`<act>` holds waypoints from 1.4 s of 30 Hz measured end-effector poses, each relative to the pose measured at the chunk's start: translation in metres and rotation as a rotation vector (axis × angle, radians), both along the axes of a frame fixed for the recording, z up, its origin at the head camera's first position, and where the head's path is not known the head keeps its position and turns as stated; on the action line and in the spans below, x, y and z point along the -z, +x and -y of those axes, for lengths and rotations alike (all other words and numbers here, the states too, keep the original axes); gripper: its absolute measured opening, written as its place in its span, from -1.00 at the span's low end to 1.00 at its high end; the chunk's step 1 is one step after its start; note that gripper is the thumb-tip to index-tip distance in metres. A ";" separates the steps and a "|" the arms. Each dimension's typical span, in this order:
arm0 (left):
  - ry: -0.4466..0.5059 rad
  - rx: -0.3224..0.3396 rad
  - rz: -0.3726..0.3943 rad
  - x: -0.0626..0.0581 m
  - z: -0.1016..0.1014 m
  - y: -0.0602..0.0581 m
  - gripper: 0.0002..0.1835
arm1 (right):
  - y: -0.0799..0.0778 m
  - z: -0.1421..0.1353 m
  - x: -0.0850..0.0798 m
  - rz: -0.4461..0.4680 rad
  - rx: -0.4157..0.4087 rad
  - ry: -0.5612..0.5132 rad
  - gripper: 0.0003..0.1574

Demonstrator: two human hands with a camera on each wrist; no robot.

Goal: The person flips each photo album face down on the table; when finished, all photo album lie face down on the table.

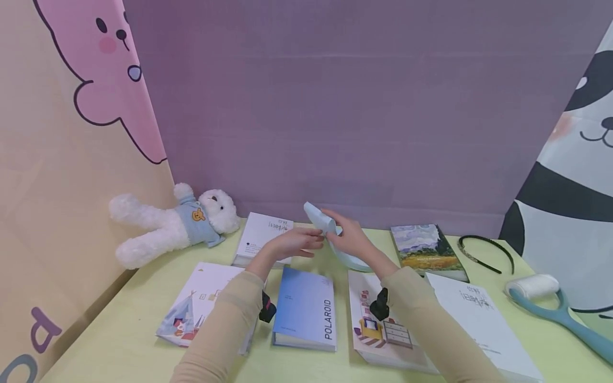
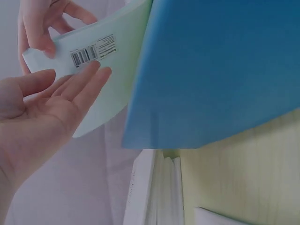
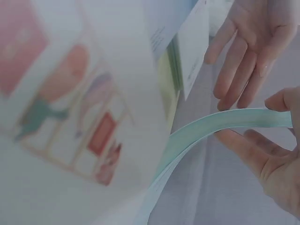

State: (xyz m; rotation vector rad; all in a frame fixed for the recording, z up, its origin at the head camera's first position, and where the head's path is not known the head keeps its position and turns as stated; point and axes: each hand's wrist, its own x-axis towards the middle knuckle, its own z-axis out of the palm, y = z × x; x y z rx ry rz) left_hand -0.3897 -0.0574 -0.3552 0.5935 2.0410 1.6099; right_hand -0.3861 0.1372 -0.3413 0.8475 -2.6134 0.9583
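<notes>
My right hand (image 1: pixel 353 240) pinches a thin, pale mint booklet (image 1: pixel 317 217) by one end, above the far part of the table. The booklet bends, and its other end droops towards the tabletop. A barcode label (image 2: pixel 93 50) is printed on its cover in the left wrist view. Close beside it, my left hand (image 1: pixel 293 243) has its fingers extended and palm turned to the booklet, gripping nothing. In the right wrist view the thumb and fingers of the right hand (image 3: pixel 279 164) lie on opposite faces of the booklet (image 3: pixel 206 124).
Below my wrists lie a blue POLAROID book (image 1: pixel 304 308) and several illustrated or white books, such as one with furniture drawings (image 1: pixel 383 330). A white teddy bear (image 1: pixel 177 223) lies left. At right are a painting-cover book (image 1: pixel 428 250), a black headband (image 1: pixel 483 255) and a lint roller (image 1: pixel 536 287).
</notes>
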 end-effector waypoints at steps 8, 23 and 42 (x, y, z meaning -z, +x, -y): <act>0.030 0.025 0.025 0.000 0.001 0.003 -0.40 | 0.004 0.002 -0.009 0.071 0.048 -0.107 -0.35; 0.074 0.036 -0.011 0.000 0.003 0.012 -0.39 | 0.009 0.006 -0.017 0.124 0.107 -0.306 -0.36; 0.043 0.009 -0.024 0.015 0.007 0.006 -0.40 | 0.014 0.005 -0.031 0.159 0.135 -0.769 -0.33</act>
